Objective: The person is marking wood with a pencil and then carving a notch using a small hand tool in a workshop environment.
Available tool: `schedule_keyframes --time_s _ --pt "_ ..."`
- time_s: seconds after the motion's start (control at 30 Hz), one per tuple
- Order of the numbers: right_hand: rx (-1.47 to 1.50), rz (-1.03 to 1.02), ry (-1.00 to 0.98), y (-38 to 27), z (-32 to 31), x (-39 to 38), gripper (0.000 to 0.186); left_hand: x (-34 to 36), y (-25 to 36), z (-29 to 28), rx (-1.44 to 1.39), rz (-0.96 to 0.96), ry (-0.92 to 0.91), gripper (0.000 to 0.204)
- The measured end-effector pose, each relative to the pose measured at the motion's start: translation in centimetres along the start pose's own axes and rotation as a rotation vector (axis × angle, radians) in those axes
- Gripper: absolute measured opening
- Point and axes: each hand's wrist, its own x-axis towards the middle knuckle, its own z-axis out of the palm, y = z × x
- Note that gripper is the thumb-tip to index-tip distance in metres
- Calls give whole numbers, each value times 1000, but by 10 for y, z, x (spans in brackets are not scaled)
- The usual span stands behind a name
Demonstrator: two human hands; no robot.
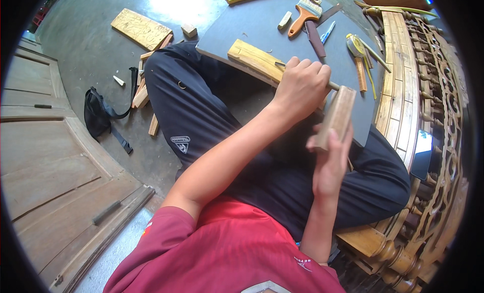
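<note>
My left hand point(303, 86) is closed in a fist round a chisel point(333, 85). Its metal tip lies by the right part of a yellowish wooden board point(256, 60), and its rear end sticks out to the right of my fist. In my right hand point(330, 164) is a rectangular wooden block point(337, 117), held upright and slightly blurred. The block's upper end is close beside the chisel's rear end; whether they touch I cannot tell. The board lies along the near edge of a grey work surface point(229, 33) in front of my legs.
On the grey surface lie an orange-handled brush point(305, 16), a dark brown strip point(315, 39), a blue pen-like tool point(328, 32) and a tape measure point(356, 46). A carved wooden bench point(396, 81) stands at right, bearing a phone point(422, 154). Wood offcuts point(141, 28) and a black bag point(98, 111) lie on the floor at left.
</note>
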Motion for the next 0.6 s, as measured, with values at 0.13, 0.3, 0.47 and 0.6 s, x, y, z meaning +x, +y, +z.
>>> schedule_keyframes --time_s 0.13,0.3,0.47,0.6 --pt "207 -216 401 -6 -6 11 60 4 6 -1 -49 36 35 28" --pt "-152 -37 -17 -2 1 8 52 1 -1 0 -5 4 16 28" --pt "190 -241 408 8 -4 23 54 3 4 -1 -28 20 33 26" --pt "98 27 -10 -7 3 12 58 3 -2 0 34 -17 20 25"
